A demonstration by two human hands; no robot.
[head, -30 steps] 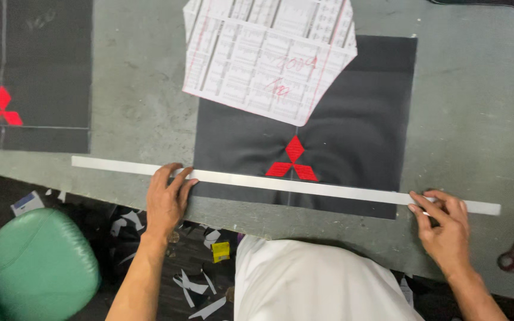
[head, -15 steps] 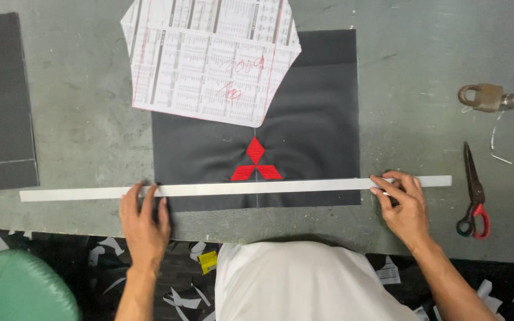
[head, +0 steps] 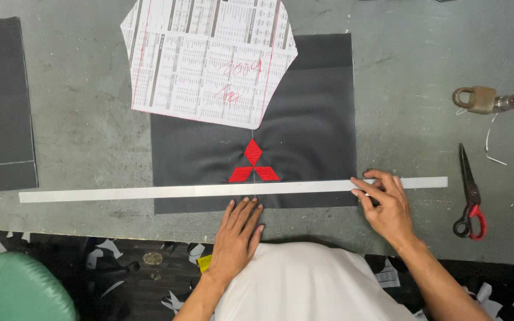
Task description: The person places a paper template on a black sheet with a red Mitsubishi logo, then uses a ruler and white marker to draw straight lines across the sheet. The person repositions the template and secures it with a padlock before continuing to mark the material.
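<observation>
Left hand [head: 236, 235] flat, fingers spread, on dark cloth [head: 310, 119] below metal ruler [head: 150, 191]; right hand [head: 385, 205] pinching ruler. Paper pattern [head: 209, 59] overlapping cloth top; scissors [head: 470, 193], padlock [head: 477, 99] right on worktop [head: 90, 137].

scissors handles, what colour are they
Red and black, on the scissors at the table's right, in the head view.

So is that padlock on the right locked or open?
Cannot tell for sure. The padlock lies on its side on the table, shackle curved into the body, but its end is too small to see.
</observation>
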